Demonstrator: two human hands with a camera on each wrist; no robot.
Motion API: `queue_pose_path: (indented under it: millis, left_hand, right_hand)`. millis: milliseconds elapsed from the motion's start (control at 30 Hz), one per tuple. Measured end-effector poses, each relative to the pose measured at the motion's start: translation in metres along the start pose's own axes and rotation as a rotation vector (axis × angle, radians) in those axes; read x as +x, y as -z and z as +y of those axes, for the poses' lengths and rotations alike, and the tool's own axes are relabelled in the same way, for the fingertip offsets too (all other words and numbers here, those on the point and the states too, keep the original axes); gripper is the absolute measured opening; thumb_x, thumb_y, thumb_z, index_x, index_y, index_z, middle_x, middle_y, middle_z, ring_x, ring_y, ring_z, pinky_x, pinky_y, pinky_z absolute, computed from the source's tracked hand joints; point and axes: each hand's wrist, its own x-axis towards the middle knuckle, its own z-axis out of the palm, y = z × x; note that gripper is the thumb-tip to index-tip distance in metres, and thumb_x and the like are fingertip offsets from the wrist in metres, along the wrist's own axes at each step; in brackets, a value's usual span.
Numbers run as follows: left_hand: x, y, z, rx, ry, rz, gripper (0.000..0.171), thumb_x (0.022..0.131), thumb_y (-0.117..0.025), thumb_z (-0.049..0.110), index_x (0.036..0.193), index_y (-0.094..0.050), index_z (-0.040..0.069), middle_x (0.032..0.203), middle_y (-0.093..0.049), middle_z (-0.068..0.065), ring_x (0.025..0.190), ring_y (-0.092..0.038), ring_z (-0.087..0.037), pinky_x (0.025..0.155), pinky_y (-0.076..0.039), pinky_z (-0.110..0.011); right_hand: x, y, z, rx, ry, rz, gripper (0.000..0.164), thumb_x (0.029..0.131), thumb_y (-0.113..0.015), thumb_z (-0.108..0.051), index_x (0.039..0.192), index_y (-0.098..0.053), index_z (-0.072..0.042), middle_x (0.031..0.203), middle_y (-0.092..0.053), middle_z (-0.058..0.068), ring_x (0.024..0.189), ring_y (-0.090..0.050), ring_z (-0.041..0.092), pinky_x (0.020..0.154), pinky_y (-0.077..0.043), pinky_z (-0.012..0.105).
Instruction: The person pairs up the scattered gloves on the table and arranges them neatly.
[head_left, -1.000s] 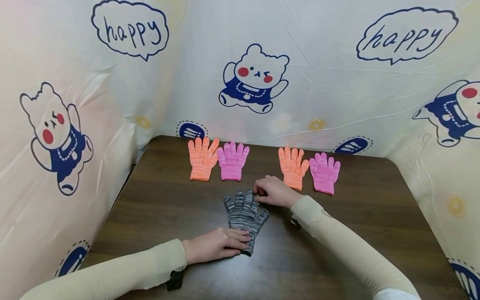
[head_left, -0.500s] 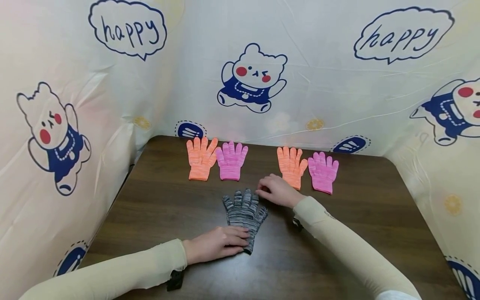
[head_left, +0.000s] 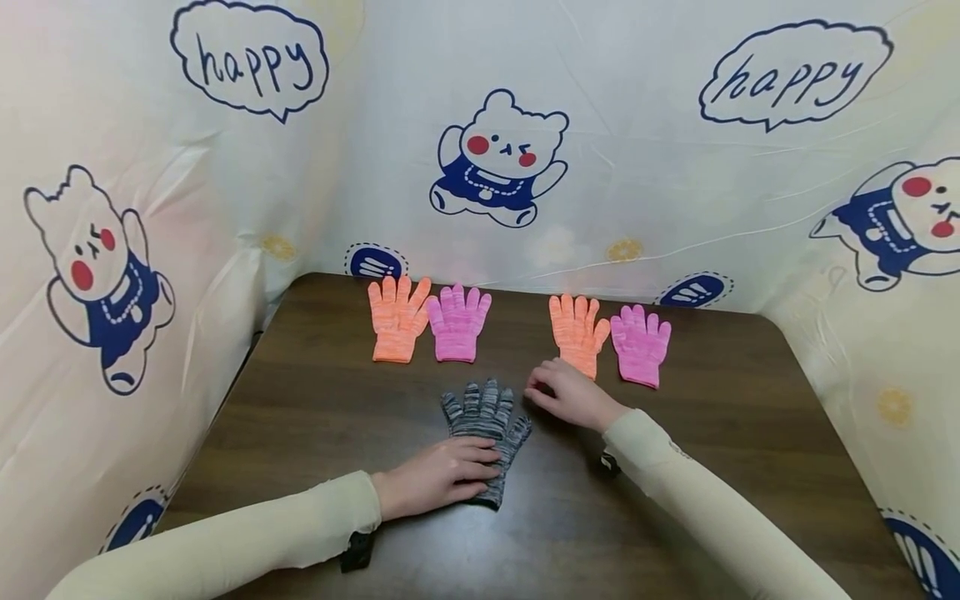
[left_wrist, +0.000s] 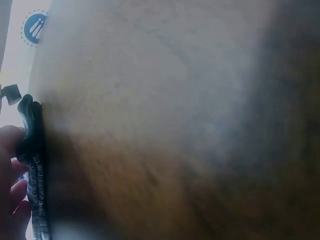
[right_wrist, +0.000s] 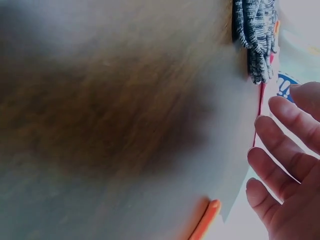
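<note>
A grey-and-black knitted glove [head_left: 480, 417] lies flat on the table, its fingers toward the back. My left hand [head_left: 438, 477] rests across its lower palm and cuff with the fingers extended. In the left wrist view the thumb [left_wrist: 9, 137] is against the dark cuff [left_wrist: 31, 132]. To the right of the glove's fingertips, my right hand [head_left: 573, 393] is apart from it, with loosely bent fingers and nothing in them. The right wrist view shows those fingers [right_wrist: 280, 140] spread, with the grey glove [right_wrist: 255, 30] beyond. The hand partly covers the cuff of an orange glove [head_left: 577, 329].
Along the back of the dark wooden table [head_left: 315, 433] lie another orange glove [head_left: 395, 321], a pink glove [head_left: 457, 325] beside it, and a second pink glove [head_left: 640, 346] on the right. A printed cloth [head_left: 600, 125] hangs around the table's back and sides.
My right hand has drawn away from the glove's fingertips, to the right and slightly nearer me. My left hand has shifted slightly up the glove's palm. The view has swung slightly right.
</note>
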Motion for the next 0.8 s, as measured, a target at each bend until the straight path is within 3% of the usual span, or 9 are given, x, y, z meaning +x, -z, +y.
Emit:
queue_pose_path:
  millis: [300,800]
  left_hand:
    - [-0.008,0.003,0.001,-0.03,0.049,-0.025,0.031,0.104,-0.067,0.025,0.132,-0.073,0.013,0.143,-0.065,-0.002,0.141,-0.053,-0.022,0.114,-0.046,-0.042]
    - [-0.042,0.009,-0.002,-0.012,0.105,0.037,0.028,0.101,-0.072,0.024,0.126,-0.077,0.015,0.142,-0.066,-0.003,0.137,-0.057,-0.023,0.109,-0.05,-0.044]
  right_hand:
    - [-0.015,0.004,-0.003,0.031,-0.021,0.018,0.006,0.102,-0.069,-0.025,0.102,-0.071,-0.02,0.098,-0.065,-0.006,0.094,-0.057,0.014,0.087,-0.057,0.036]
    - [-0.022,0.003,-0.003,0.068,0.004,-0.008,0.007,0.102,-0.069,-0.026,0.105,-0.071,-0.021,0.099,-0.066,-0.009,0.092,-0.057,0.011,0.086,-0.056,0.035]
